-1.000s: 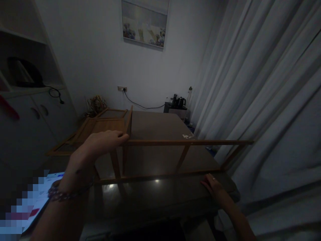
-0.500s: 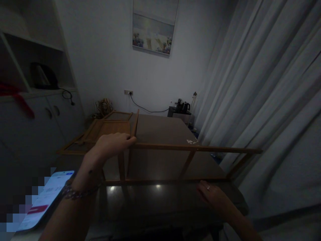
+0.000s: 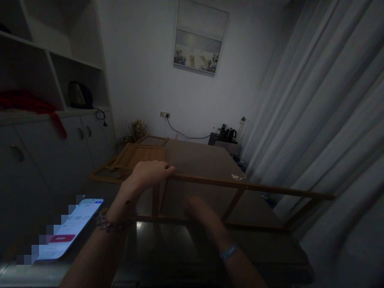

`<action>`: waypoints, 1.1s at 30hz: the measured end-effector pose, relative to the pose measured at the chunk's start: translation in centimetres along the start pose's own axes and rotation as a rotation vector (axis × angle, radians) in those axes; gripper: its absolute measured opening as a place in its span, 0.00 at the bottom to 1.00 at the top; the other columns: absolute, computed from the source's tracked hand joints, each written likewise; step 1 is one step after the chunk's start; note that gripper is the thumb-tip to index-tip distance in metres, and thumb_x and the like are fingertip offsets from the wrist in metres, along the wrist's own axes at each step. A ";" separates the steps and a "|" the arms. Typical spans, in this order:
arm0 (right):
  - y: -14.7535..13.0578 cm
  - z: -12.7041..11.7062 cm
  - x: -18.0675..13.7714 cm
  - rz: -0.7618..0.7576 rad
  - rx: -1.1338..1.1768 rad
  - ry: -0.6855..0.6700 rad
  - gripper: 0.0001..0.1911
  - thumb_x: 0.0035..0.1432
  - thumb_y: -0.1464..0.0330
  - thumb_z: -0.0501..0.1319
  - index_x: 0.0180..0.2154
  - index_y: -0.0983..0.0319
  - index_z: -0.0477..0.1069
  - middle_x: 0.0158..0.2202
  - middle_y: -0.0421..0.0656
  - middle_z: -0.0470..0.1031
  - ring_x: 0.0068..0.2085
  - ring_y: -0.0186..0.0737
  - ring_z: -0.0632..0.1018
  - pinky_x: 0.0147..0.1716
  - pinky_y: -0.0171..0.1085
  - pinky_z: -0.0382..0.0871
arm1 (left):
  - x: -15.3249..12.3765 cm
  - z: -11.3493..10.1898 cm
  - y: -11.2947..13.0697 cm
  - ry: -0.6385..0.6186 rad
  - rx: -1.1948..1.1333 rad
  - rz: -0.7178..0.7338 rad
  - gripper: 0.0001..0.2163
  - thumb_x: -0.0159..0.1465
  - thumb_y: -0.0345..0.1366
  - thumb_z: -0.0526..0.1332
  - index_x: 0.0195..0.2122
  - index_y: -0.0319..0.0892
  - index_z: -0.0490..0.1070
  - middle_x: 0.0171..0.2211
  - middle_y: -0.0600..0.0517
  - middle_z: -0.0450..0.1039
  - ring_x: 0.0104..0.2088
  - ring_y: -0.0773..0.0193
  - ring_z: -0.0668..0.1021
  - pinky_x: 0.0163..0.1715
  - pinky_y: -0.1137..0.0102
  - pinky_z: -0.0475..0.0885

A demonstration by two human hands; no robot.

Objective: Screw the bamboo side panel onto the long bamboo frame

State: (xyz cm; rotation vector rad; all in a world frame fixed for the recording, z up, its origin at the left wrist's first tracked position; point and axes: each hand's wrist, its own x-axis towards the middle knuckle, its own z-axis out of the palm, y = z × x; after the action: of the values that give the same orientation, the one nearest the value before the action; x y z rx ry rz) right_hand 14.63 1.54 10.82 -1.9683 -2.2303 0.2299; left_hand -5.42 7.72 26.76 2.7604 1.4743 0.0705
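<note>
Now left hand (image 3: 150,176) atop wooden frame (image 3: 240,185).

Dim room, right hand (image 3: 204,212) motion-blurred, edges wide-angle bent

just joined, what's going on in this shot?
A person holds a wooden frame on edge on a dark table. The left hand grips its top rail; the right hand, blurred, is near the lower rail. More frame parts lie flat behind, and a phone sits at left.
</note>
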 end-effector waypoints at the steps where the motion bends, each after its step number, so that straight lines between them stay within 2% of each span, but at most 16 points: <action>1: 0.1 0.3 0.1 0.003 0.021 -0.010 0.09 0.64 0.72 0.52 0.42 0.63 0.70 0.42 0.48 0.75 0.43 0.39 0.76 0.41 0.34 0.65 | -0.1 0.0 0.0 0.008 0.001 0.001 0.19 0.62 0.42 0.45 0.41 0.47 0.74 0.43 0.45 0.76 0.42 0.52 0.77 0.34 0.63 0.68; 5: 0.4 0.7 0.5 0.017 0.097 -0.032 0.07 0.64 0.69 0.55 0.43 0.64 0.68 0.42 0.48 0.75 0.43 0.39 0.76 0.38 0.33 0.64 | -0.2 0.0 0.0 0.034 -0.002 -0.001 0.18 0.62 0.42 0.46 0.40 0.47 0.75 0.41 0.45 0.77 0.41 0.54 0.77 0.36 0.64 0.68; 8: 0.0 -0.4 -0.4 0.014 0.140 -0.052 0.11 0.63 0.67 0.57 0.47 0.64 0.66 0.43 0.49 0.75 0.42 0.39 0.75 0.36 0.32 0.63 | -0.3 -0.1 0.0 0.036 0.002 0.008 0.18 0.62 0.42 0.46 0.40 0.47 0.75 0.42 0.45 0.77 0.41 0.53 0.77 0.36 0.64 0.69; 11: -2.2 -4.5 -3.3 -0.056 0.178 -0.142 0.12 0.61 0.61 0.58 0.41 0.62 0.71 0.37 0.44 0.77 0.34 0.36 0.76 0.29 0.31 0.61 | -0.4 -0.2 0.0 0.027 0.010 0.023 0.18 0.63 0.42 0.45 0.41 0.47 0.74 0.43 0.45 0.77 0.41 0.52 0.77 0.35 0.63 0.69; 13: -4.6 -8.8 -5.3 -0.261 0.258 -0.258 0.15 0.61 0.55 0.57 0.37 0.59 0.72 0.31 0.38 0.76 0.29 0.31 0.74 0.25 0.29 0.59 | -0.5 -0.3 0.1 0.024 0.012 0.030 0.19 0.63 0.42 0.44 0.42 0.47 0.74 0.44 0.44 0.77 0.43 0.51 0.77 0.35 0.62 0.69; 14: -5.9 -11.1 -5.8 -0.324 0.274 -0.193 0.18 0.63 0.54 0.54 0.36 0.59 0.73 0.28 0.37 0.75 0.27 0.30 0.73 0.25 0.29 0.57 | -0.6 -0.3 0.1 0.024 0.010 0.029 0.20 0.64 0.42 0.43 0.42 0.46 0.74 0.44 0.44 0.76 0.43 0.50 0.77 0.35 0.62 0.69; 16: -8.2 -15.1 -5.3 -0.225 0.228 0.238 0.25 0.65 0.51 0.47 0.32 0.61 0.71 0.22 0.36 0.70 0.22 0.30 0.69 0.23 0.31 0.54 | -0.8 -0.5 0.3 0.025 -0.002 0.016 0.22 0.64 0.43 0.41 0.42 0.45 0.74 0.44 0.43 0.76 0.44 0.49 0.77 0.36 0.61 0.69; 17: -9.0 -16.6 -4.3 -0.142 0.203 0.425 0.25 0.66 0.51 0.44 0.35 0.61 0.70 0.23 0.37 0.70 0.23 0.31 0.70 0.24 0.31 0.55 | -0.9 -0.6 0.4 0.026 -0.008 0.006 0.23 0.65 0.44 0.40 0.43 0.44 0.74 0.44 0.42 0.76 0.43 0.48 0.77 0.35 0.60 0.70; 18: -9.7 -17.6 -2.7 -0.075 0.159 0.536 0.25 0.66 0.51 0.43 0.41 0.61 0.68 0.26 0.39 0.72 0.26 0.33 0.72 0.26 0.31 0.57 | -1.0 -0.7 0.4 0.028 -0.013 -0.003 0.23 0.65 0.44 0.40 0.43 0.44 0.74 0.44 0.42 0.77 0.43 0.48 0.78 0.35 0.60 0.70; 19: -10.0 -18.2 -0.8 -0.030 0.097 0.544 0.25 0.65 0.50 0.44 0.46 0.60 0.66 0.28 0.40 0.74 0.28 0.36 0.74 0.28 0.32 0.59 | -1.1 -0.7 0.5 0.031 -0.016 -0.010 0.23 0.65 0.44 0.40 0.43 0.44 0.74 0.43 0.42 0.77 0.42 0.48 0.78 0.35 0.60 0.70; 21: -10.1 -18.2 3.4 0.061 0.001 0.382 0.29 0.62 0.48 0.47 0.54 0.63 0.59 0.36 0.47 0.76 0.36 0.43 0.76 0.33 0.36 0.63 | -1.1 -0.7 0.5 0.046 -0.019 -0.022 0.22 0.65 0.44 0.42 0.43 0.44 0.74 0.42 0.42 0.77 0.42 0.48 0.78 0.34 0.61 0.70; 23: -9.7 -17.5 6.9 0.154 -0.037 0.172 0.35 0.61 0.49 0.50 0.58 0.69 0.54 0.45 0.57 0.74 0.44 0.48 0.76 0.38 0.39 0.65 | -0.9 -0.4 0.4 0.072 -0.024 -0.029 0.21 0.65 0.45 0.43 0.43 0.44 0.74 0.41 0.43 0.78 0.41 0.50 0.79 0.34 0.63 0.69; 24: -9.4 -17.1 8.3 0.157 -0.027 0.115 0.35 0.59 0.50 0.53 0.56 0.71 0.57 0.46 0.59 0.73 0.45 0.49 0.76 0.38 0.38 0.66 | -0.7 -0.2 0.4 0.090 -0.029 -0.030 0.21 0.65 0.46 0.43 0.43 0.44 0.74 0.41 0.43 0.78 0.41 0.51 0.79 0.34 0.63 0.69; 28: -8.8 -16.1 10.6 0.130 0.032 -0.044 0.21 0.60 0.58 0.55 0.39 0.71 0.71 0.32 0.52 0.77 0.32 0.41 0.78 0.30 0.32 0.66 | 0.1 0.8 0.2 0.188 -0.042 -0.019 0.24 0.66 0.46 0.40 0.44 0.43 0.73 0.41 0.43 0.78 0.42 0.53 0.78 0.36 0.64 0.69; 30: -8.7 -15.9 10.7 0.117 0.065 -0.105 0.17 0.60 0.61 0.55 0.32 0.70 0.72 0.24 0.48 0.75 0.25 0.36 0.75 0.25 0.30 0.64 | 0.3 1.2 0.3 0.229 -0.042 -0.020 0.24 0.66 0.46 0.40 0.44 0.41 0.73 0.41 0.41 0.78 0.42 0.52 0.78 0.36 0.64 0.69; 33: -8.4 -15.6 10.8 0.099 0.118 -0.160 0.16 0.61 0.65 0.53 0.27 0.69 0.71 0.18 0.42 0.70 0.18 0.30 0.69 0.20 0.29 0.61 | 0.2 1.6 0.8 0.281 -0.042 -0.019 0.26 0.66 0.46 0.39 0.41 0.38 0.74 0.39 0.39 0.78 0.40 0.50 0.79 0.36 0.62 0.68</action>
State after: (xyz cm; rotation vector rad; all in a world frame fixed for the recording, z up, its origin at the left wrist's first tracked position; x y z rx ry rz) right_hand 8.57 11.36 28.03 -2.0653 -2.1566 0.5358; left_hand -4.57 7.43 25.24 2.7928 1.5322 0.5026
